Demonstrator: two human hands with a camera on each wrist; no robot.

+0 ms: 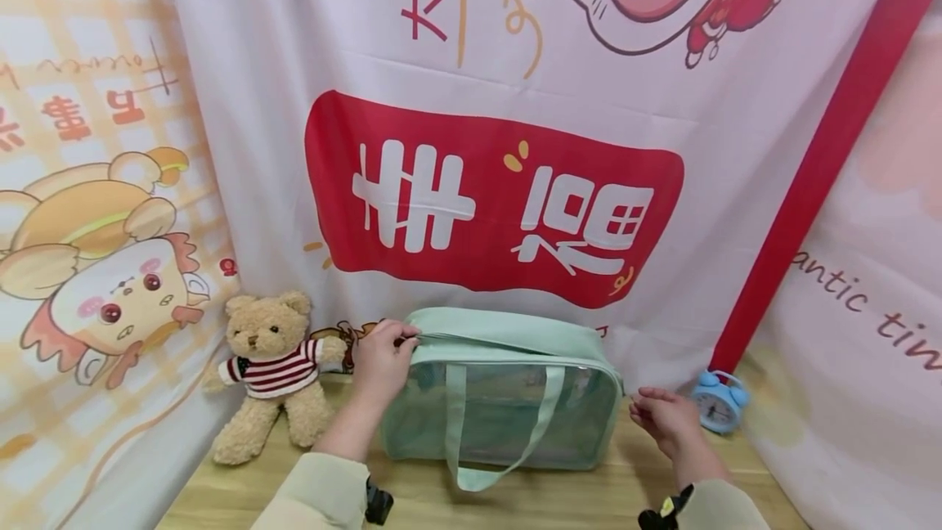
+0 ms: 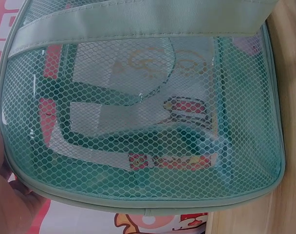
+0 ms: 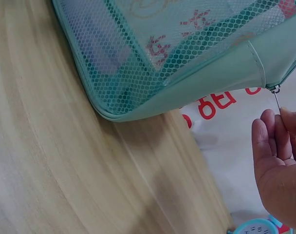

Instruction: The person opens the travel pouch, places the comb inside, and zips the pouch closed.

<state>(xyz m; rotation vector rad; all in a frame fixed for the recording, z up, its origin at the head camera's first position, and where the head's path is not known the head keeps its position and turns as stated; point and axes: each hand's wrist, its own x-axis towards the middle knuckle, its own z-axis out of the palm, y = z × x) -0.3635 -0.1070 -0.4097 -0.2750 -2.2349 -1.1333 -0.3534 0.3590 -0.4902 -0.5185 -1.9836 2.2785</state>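
A mint-green bag (image 1: 508, 411) with see-through mesh sides stands upright on the wooden table, its strap handle (image 1: 456, 424) hanging down the front. At the bag's upper left corner, my left hand (image 1: 384, 357) pinches the edge by the zip; in the left wrist view only part of this hand (image 2: 11, 202) shows, beside the mesh side (image 2: 138, 122). Off the right end, my right hand (image 1: 668, 422) pinches a thin metal zip pull (image 3: 278, 101) between thumb and finger. The pull is drawn out straight from its slider (image 3: 275, 89) at the bag's end. Along the top, the zip line (image 1: 478, 342) shows a narrow gap.
A teddy bear (image 1: 272, 375) in a striped sweater sits left of the bag, near my left forearm. A blue alarm clock (image 1: 717, 403) stands just beyond my right hand. Printed cloth (image 1: 500, 64) hangs behind the wooden table (image 1: 574, 505) and at both sides.
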